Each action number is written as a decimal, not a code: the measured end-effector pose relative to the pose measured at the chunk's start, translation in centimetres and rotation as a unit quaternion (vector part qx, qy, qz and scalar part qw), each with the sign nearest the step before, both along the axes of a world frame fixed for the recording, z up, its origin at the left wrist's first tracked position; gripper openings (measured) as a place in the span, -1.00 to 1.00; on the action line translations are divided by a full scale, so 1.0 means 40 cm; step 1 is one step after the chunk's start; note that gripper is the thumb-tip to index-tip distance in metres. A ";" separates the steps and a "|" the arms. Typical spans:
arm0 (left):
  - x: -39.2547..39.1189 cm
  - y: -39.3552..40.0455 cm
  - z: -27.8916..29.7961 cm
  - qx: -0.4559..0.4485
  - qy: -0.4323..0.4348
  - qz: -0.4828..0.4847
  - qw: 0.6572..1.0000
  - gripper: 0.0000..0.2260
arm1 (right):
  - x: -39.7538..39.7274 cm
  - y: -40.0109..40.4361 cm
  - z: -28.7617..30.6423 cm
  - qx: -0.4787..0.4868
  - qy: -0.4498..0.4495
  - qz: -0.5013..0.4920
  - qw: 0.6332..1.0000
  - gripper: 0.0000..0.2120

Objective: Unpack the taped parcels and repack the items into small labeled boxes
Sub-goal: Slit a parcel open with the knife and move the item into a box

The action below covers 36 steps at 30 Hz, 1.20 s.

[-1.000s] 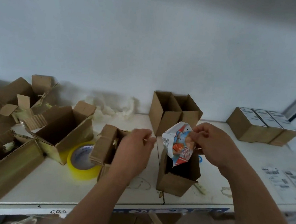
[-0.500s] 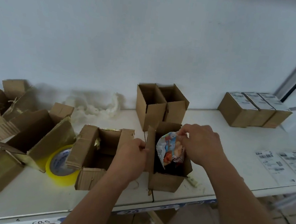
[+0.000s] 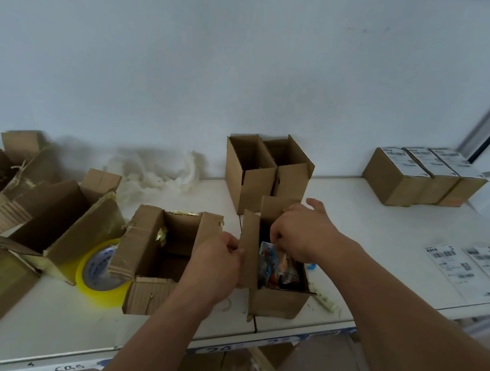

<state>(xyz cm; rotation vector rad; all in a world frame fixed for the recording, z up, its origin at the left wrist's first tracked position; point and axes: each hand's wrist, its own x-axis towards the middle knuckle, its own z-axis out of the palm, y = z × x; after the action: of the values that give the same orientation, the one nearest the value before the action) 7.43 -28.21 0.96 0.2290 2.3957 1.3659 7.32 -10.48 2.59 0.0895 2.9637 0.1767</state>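
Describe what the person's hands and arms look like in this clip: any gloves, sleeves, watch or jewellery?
Both hands are bare: no gloves on the left hand or the right hand. Both forearms are uncovered as far as the bottom edge of the frame, so no sleeve shows. No watch, bracelet or band is visible at either wrist, and no ring shows on the fingers in view, though some fingers are hidden.

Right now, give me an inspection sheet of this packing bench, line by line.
Surface: white table, scuffed.
Job's things: colourful packet inside small box; opened parcel beside it; three labeled boxes at the far right; two empty open boxes by the wall.
Clutter: torn cartons, yellow tape roll, white wrap, label sheets.
Grippers: left hand grips the box flap; right hand pushes the packet in.
Cables: nothing seen.
Surroundings: plain white wall.
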 end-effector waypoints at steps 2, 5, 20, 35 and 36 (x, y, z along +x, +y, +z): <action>0.002 0.000 0.001 0.006 -0.005 -0.001 1.000 -0.94 | -0.005 -0.001 0.000 0.017 -0.017 0.008 1.000 -0.83; 0.005 -0.002 0.003 0.023 -0.016 0.002 1.000 -0.92 | -0.003 -0.003 0.001 0.023 -0.002 0.022 0.999 -0.79; -0.072 -0.214 0.029 -0.251 0.312 0.090 0.912 -0.74 | 0.021 -0.238 0.097 -0.340 0.096 -0.049 0.934 -0.70; -0.042 -0.362 -0.022 -0.231 0.142 0.118 0.955 -0.61 | 0.030 -0.429 -0.060 -0.574 0.107 -0.393 0.710 -0.84; -0.037 -0.365 -0.013 -0.234 0.168 0.122 0.950 -0.63 | 0.031 -0.435 -0.055 -0.577 0.118 -0.390 0.707 -0.85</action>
<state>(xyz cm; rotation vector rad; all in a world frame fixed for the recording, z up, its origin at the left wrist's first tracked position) 5.96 -42.80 0.45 0.0343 3.0364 0.8525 8.56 -27.86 0.37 1.1643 2.3362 -1.8061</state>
